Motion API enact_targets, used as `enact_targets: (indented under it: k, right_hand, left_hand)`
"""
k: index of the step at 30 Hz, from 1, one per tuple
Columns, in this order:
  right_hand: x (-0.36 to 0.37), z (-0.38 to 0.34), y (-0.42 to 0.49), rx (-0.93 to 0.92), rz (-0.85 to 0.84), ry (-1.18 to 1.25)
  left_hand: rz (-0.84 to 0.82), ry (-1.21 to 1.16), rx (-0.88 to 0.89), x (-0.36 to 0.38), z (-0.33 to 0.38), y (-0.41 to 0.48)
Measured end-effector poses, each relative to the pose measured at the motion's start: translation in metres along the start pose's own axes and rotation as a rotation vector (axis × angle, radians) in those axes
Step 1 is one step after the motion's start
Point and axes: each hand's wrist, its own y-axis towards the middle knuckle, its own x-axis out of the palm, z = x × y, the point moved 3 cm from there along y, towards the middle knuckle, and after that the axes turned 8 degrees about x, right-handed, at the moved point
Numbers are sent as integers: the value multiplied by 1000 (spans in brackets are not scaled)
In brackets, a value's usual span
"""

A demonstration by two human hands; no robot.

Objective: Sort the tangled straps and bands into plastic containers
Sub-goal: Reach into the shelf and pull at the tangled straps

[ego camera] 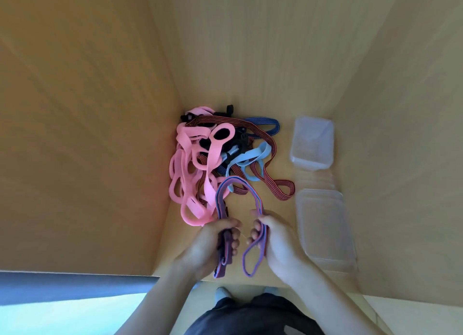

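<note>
A purple band (234, 181) arches between both hands above the near part of the wooden surface. My left hand (213, 244) grips one folded end of it, and my right hand (273, 239) grips the other end, a loop hanging below its fingers. Just beyond lies the tangled pile: pink bands (193, 174), light blue bands (253, 159), red-and-black striped straps (280, 192), a blue striped strap (270, 124) and black buckles (225, 111). Two clear plastic containers stand to the right: a far one (313, 141) and a near one (323, 224).
Wooden walls (87, 134) enclose the surface on the left, back and right. The surface's front edge (175, 275) runs just below my hands. The person's dark clothing and feet show at the bottom.
</note>
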Motion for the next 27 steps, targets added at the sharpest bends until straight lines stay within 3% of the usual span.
enact_targets:
  k: [5, 8, 11, 13, 16, 19, 23, 27]
  right_hand:
    - [6, 3, -6, -142, 86, -276]
    - [4, 6, -8, -329, 173, -607]
    - [3, 10, -10, -472, 184, -767]
    - [-3, 8, -7, -455, 148, -720]
    - [-16, -2, 2, -258, -117, -424]
    - [-32, -7, 10, -163, -264, -366]
    - [-57, -7, 18, -176, -192, -349]
    - [-81, -1, 23, -326, 78, -579]
  left_hand:
    - [-289, 367, 241, 11, -3, -2]
    - [-333, 577, 247, 10, -4, -7]
    - [-324, 676, 180, 5, -9, -6]
    - [-298, 772, 121, -1, -14, -4]
    - [-374, 904, -8, -3, -17, -4]
    - [-447, 1013, -81, -6, -18, -5]
    - [-438, 1031, -75, -10, -7, 1]
    - [-347, 1107, 48, -23, -3, 10]
